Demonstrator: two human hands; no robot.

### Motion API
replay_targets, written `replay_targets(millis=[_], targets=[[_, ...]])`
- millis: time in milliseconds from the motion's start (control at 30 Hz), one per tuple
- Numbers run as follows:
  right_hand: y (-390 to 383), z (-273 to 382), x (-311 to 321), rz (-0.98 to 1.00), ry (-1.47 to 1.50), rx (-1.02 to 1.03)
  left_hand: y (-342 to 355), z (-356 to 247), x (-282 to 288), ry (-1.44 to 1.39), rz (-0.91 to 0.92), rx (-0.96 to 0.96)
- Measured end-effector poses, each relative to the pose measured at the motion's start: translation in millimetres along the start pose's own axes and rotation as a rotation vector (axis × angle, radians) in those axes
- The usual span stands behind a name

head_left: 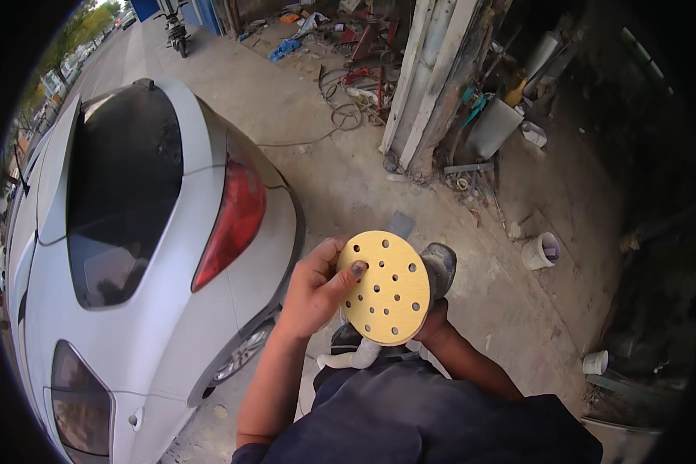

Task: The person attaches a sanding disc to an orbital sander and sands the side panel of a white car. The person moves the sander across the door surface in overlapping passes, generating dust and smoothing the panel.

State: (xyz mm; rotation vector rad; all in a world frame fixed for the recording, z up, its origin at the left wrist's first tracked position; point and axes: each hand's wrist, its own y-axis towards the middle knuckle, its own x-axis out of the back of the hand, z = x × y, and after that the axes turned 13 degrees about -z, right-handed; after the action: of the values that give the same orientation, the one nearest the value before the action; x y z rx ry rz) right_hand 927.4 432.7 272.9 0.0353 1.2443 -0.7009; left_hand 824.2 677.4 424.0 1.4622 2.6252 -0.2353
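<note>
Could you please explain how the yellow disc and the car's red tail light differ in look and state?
The yellow disc is pale and matte; the red tail light is darker and glossy. The disc is round and pierced with holes; the light is long and tapers to a point. The left hand grips the disc near its edge; the light is fitted into the rear of the car.

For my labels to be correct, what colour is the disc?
The disc is pale yellow, dotted with round holes; the head view shows it best.
</note>
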Motion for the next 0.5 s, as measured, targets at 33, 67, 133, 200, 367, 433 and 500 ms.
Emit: replay_targets(millis=[33, 67, 133, 200, 367, 433, 500], targets=[[20, 16, -7, 0.009, -0.001, 0.008, 29, -7, -3, -0.001, -0.004, 0.047], [37, 31, -14, 0.016, 0.007, 0.011, 49, -15, -9, -0.045, -0.078, -0.115], [66, 60, -26, 0.037, 0.024, 0.029, 86, -35, -9, -0.055, -0.108, -0.162], [95, 87, -35, 0.050, 0.066, 0.028, 118, -53, -9, -0.086, -0.137, -0.091], [194, 148, -36, -0.219, 0.047, 0.089, 221, -62, -6, -0.302, -0.218, 0.008], [241, 177, -35, -0.256, -0.013, 0.076, 266, -57, -14, -0.288, -0.168, 0.017], [291, 209, -37, -0.327, -0.235, 0.090, 309, -49, -30, -0.297, -0.208, 0.003]])
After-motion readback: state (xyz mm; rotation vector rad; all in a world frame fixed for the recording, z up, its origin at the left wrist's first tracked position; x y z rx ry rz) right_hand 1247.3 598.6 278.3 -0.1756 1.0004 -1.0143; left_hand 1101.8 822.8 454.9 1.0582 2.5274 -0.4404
